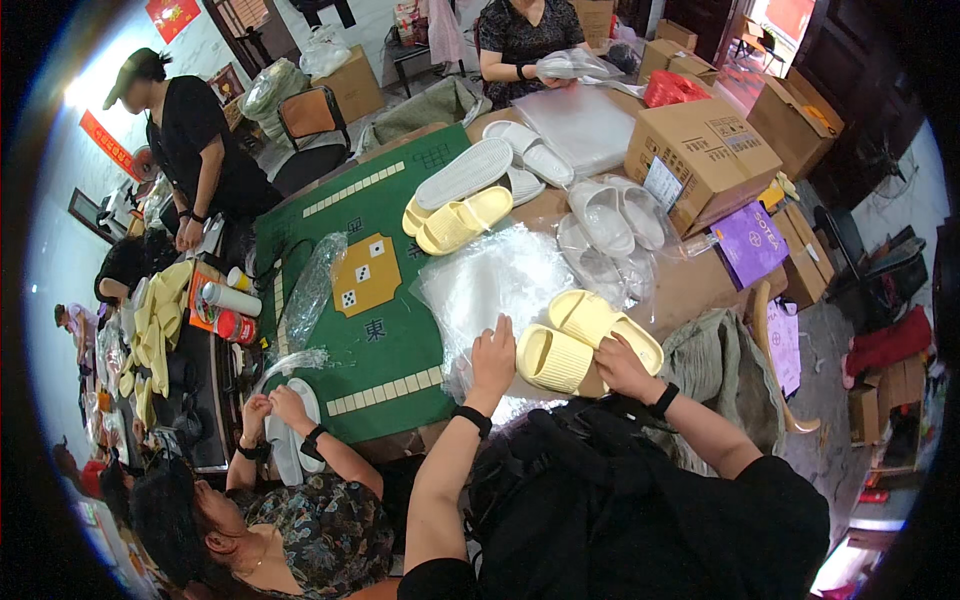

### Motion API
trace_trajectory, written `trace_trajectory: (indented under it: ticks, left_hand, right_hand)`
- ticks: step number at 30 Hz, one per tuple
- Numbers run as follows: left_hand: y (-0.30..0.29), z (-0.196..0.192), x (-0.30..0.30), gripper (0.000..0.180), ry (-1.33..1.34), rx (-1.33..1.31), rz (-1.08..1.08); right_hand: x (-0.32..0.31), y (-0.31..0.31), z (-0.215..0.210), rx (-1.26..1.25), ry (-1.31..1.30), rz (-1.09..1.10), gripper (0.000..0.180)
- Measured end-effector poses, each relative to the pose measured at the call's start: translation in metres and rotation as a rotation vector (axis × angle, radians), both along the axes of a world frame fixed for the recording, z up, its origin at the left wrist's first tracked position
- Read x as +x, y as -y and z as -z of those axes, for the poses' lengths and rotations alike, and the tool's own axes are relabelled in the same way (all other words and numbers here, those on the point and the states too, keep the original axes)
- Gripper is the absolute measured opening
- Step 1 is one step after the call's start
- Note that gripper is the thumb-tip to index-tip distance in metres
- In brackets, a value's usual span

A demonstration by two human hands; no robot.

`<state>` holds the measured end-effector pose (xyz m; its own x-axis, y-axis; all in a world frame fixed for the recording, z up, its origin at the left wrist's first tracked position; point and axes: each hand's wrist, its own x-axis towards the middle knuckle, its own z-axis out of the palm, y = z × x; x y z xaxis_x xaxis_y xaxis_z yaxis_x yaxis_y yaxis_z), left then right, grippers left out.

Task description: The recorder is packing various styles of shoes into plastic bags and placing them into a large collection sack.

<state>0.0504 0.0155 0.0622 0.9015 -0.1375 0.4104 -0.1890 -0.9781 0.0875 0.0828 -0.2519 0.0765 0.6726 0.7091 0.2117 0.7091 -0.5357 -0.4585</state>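
The pair of yellow slippers [585, 338] lies near the person on the counter [690, 285], not yet in a bag. The left hand [492, 362] presses flat on the stack of clear bags [495, 280], fingers together, its grip holding nothing. The right hand [622, 368] rests on the near slipper, fingers curled over its edge. The slippers look soft, thick and ridged. More slippers [470, 200] wait farther away.

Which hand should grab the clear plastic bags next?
Probably the left hand. It already rests at the edge of the clear plastic bags, while the right hand lies against the pale yellow slippers, farther from the bags.
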Motion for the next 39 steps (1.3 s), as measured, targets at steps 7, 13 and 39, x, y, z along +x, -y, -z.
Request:
trace_trajectory:
  ticks: [7, 13, 39]
  left_hand:
    - [-0.015, 0.001, -0.003, 0.054, -0.070, 0.068, 0.058]
    - [-0.003, -0.008, -0.006, 0.058, -0.121, 0.015, 0.129]
    - [0.046, -0.015, -0.010, 0.052, -0.195, -0.015, 0.065]
  right_hand:
    - [-0.003, 0.006, -0.013, 0.024, 0.008, -0.225, 0.026]
    - [-0.003, -0.001, -0.010, 0.082, -0.005, -0.161, 0.023]
    - [-0.011, -0.032, 0.009, 0.051, 0.049, -0.059, 0.031]
